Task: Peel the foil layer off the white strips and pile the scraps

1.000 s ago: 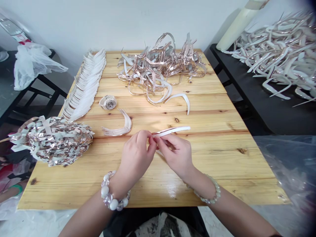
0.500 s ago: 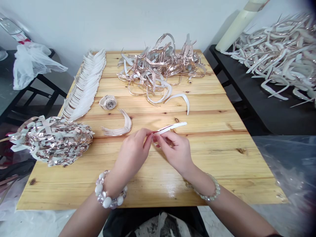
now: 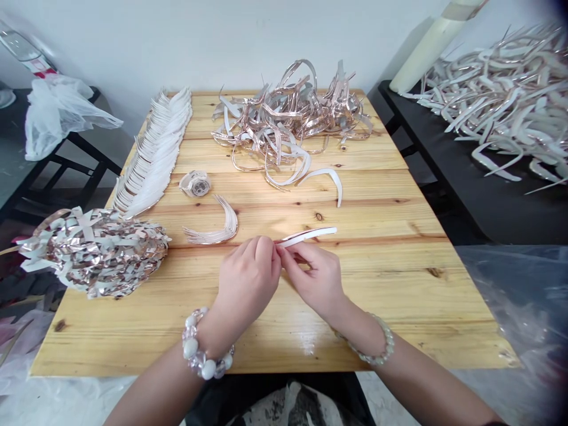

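Above the wooden table my two hands meet at a thin curved strip [image 3: 310, 235], white on its face with a rose-gold edge. My left hand [image 3: 249, 272] is closed around one end, which it hides. With thumb and fingers my right hand [image 3: 314, 275] pinches the strip just beside the left fingers, and the free end points right. To the left of the hands lies a small fanned stack of curved strips [image 3: 228, 222]. Beyond that stack sits a watch [image 3: 196, 184]. A single white curved strip [image 3: 333, 177] rests farther back.
A tangled heap of rose-gold and white strips [image 3: 288, 112] covers the table's back. Along the left lie a long overlapping row of strips [image 3: 151, 154] and a shiny bundle [image 3: 102, 254]. More strips [image 3: 519, 100] pile on a black table to the right, beside a pale roll [image 3: 430, 53].
My left hand has turned over the strip's end and moved slightly right, its knuckles now covering the pinch. The free end of the strip has dipped a little.
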A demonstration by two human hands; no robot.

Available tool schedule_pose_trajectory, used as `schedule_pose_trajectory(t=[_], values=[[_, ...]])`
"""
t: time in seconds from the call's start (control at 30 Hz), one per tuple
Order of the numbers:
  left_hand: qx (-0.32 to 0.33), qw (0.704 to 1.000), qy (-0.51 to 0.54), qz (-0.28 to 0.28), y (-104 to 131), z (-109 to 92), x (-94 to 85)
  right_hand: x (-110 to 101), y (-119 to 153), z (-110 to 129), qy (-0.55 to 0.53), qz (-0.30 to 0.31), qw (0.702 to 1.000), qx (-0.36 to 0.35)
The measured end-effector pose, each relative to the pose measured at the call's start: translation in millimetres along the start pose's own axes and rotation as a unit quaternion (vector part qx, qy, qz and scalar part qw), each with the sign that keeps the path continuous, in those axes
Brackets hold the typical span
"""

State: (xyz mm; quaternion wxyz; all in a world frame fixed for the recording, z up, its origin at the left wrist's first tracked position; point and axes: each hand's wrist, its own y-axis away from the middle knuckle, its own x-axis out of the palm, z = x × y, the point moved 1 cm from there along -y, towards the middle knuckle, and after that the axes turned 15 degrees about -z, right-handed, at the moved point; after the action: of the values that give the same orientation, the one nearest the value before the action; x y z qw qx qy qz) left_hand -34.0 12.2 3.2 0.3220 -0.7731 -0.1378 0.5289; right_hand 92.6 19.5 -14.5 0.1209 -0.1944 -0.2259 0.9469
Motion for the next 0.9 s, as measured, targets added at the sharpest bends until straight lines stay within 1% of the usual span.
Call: schedule_pose_trajectory(t=[0.07, 0.13, 0.2, 0.27, 0.33, 0.43, 0.5, 0.57, 0.6, 0.63, 0.7, 0.8, 0.9], values=[[-0.014, 1.000, 0.009, -0.008, 0, 1, -0.2, -1, 1, 1, -0.011, -0.001, 1.000, 0.008], [-0.043, 0.999, 0.031, -0.003, -1, 4, 0.0, -2, 1, 2, -0.026, -0.002, 0.999, 0.027], [-0.099, 0.992, 0.083, 0.016, -2, 7, 1.1, -3, 1, 2, -0.057, -0.002, 0.996, 0.076], [-0.177, 0.969, 0.170, 0.032, -2, 9, 2.6, -3, -1, 2, -0.112, -0.003, 0.982, 0.150], [-0.260, 0.925, 0.274, 0.032, -3, 10, 4.2, -4, -3, 2, -0.180, -0.005, 0.958, 0.222], [-0.361, 0.840, 0.403, 0.018, -5, 8, 5.0, -5, -9, 2, -0.261, -0.015, 0.920, 0.292], [-0.411, 0.792, 0.452, 0.004, -8, 7, 3.6, -5, -13, 0, -0.299, -0.033, 0.898, 0.322], [-0.442, 0.759, 0.478, -0.017, -11, 7, 1.2, -7, -18, -2, -0.326, -0.066, 0.877, 0.346], [-0.448, 0.750, 0.485, -0.028, -13, 8, -0.1, -9, -21, -3, -0.337, -0.084, 0.868, 0.356], [-0.448, 0.748, 0.489, -0.035, -14, 9, -1.3, -10, -24, -4, -0.345, -0.099, 0.860, 0.364], [-0.434, 0.755, 0.489, -0.044, -16, 11, -3.2, -13, -29, -6, -0.357, -0.111, 0.848, 0.375], [-0.414, 0.767, 0.488, -0.041, -17, 10, -5.4, -17, -33, -5, -0.369, -0.093, 0.842, 0.383], [-0.407, 0.769, 0.492, -0.026, -17, 8, -6.4, -18, -31, -3, -0.372, -0.067, 0.846, 0.376]])
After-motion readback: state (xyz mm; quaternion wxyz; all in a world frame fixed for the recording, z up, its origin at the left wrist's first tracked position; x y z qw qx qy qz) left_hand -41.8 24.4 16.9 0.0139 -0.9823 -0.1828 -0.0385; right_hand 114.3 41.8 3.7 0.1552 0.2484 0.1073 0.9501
